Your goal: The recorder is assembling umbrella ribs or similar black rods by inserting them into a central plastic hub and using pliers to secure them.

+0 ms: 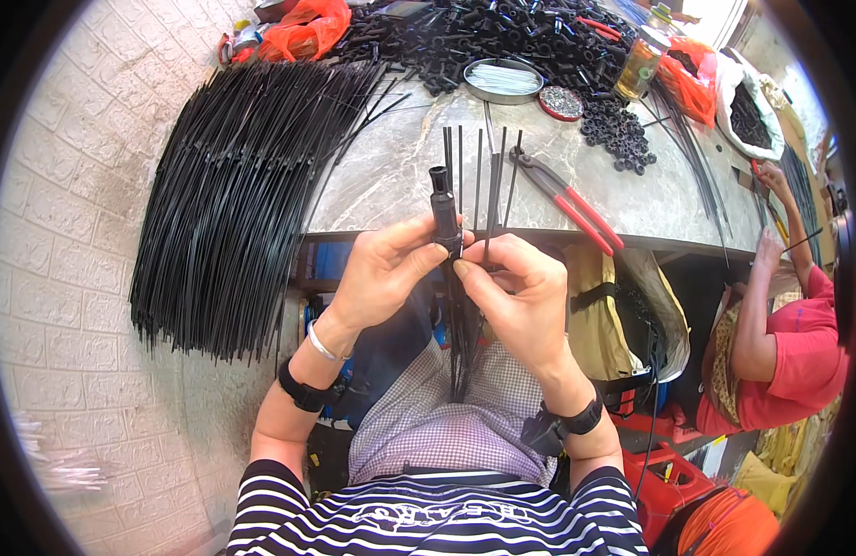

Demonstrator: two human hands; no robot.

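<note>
My left hand (388, 269) grips a black plastic tubular fitting (442, 199) between thumb and fingers, held upright with its flared end on top. My right hand (519, 283) is pinched at the fitting's lower collar, around a thin black rod. A bunch of thin black rods (460, 347) hangs from the collar toward my lap. Several more rods (493, 190) stick up past my right fingers toward the table. My fingertips partly hide where rods and fitting meet.
A large pile of black rods (233, 204) overhangs the table (400, 190) at left. Red-handled pincers (572, 204) lie at right. Behind are a round tin of pins (504, 82), black rings (618, 134), a bottle (641, 65) and heaped fittings (446, 37). A co-worker (789, 343) works at right.
</note>
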